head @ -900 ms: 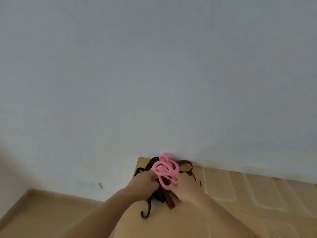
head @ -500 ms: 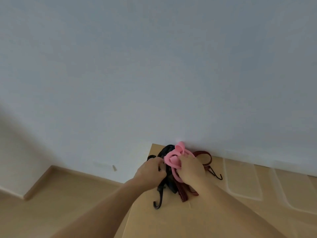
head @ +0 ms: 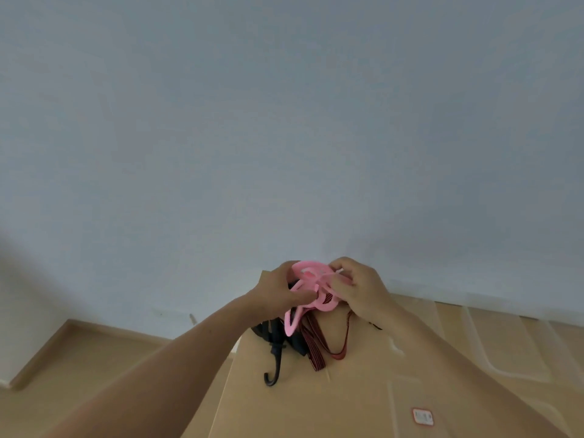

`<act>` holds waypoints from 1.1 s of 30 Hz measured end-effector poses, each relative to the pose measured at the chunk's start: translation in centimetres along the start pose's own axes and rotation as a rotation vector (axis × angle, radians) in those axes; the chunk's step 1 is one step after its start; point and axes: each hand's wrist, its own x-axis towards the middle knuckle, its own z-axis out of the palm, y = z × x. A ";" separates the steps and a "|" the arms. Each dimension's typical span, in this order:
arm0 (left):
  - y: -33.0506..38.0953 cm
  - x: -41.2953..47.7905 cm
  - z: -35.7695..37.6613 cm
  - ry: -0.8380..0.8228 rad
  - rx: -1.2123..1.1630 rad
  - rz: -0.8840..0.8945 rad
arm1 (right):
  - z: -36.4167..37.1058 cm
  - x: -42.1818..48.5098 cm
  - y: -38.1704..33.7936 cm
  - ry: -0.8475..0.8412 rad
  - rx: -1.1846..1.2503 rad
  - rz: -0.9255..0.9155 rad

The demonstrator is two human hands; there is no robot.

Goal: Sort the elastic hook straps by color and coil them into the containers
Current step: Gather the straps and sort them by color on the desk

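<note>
A tangled pink strap [head: 311,281] is being held above the far part of the cardboard surface [head: 347,399], close to the wall [head: 284,121]. Its left side is being gripped by the left hand [head: 278,289], fingers curled round it, and its right side is being pinched by the right hand [head: 360,287]. A dark red strap [head: 316,349] and a black strap [head: 275,335] are trailing beneath it onto the surface, with a black hook [head: 273,373] lying nearest.
</note>
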 end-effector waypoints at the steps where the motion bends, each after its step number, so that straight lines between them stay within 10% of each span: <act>1: 0.3 -0.3 0.1 -0.048 -0.093 0.018 | -0.3 -0.1 -0.6 0.008 0.050 -0.022; 9: -0.2 -1.2 -0.9 0.382 -0.328 -0.154 | 1.5 1.1 1.3 0.096 0.084 0.109; 15: -1.6 -2.7 -1.8 0.379 -0.462 -0.233 | 5.7 1.7 6.8 -0.117 -0.727 0.075; 21: -2.6 -3.2 -1.6 0.295 -0.414 -0.267 | 7.0 1.3 7.6 -0.085 -0.845 0.078; 33: 6.7 -3.5 -1.9 0.150 -0.362 -0.098 | -4.6 1.1 -6.5 0.466 0.194 0.115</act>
